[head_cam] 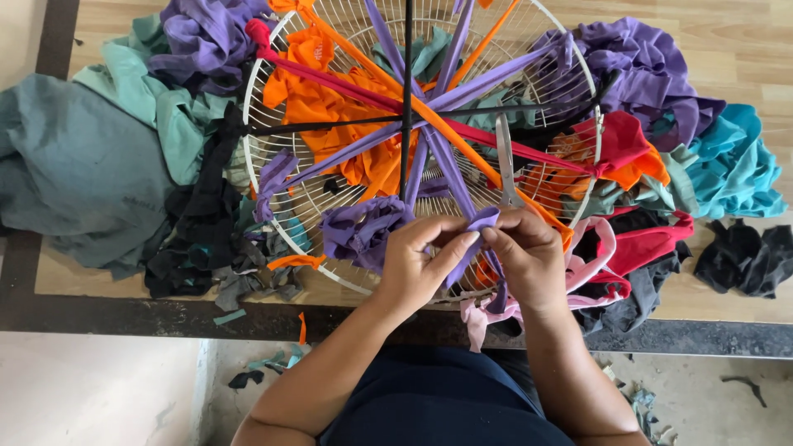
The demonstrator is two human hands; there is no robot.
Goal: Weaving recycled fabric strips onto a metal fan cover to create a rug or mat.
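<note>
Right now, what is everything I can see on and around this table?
wire fan guard: one, white, round, lying flat mid-table
fabric strips: several, purple, orange, red and black, stretched across the guard like spokes
purple strip: one, pinched between both hands at the guard's near rim
scissors: one pair, metal, resting on the guard
fabric heaps: many, grey-green, purple, black, teal, red and pink, around the guard
black scraps: two, at the right edge of the table
table: one, light wood with a dark border
floor scraps: a few, teal, orange and black
left hand: one
right hand: one
</note>
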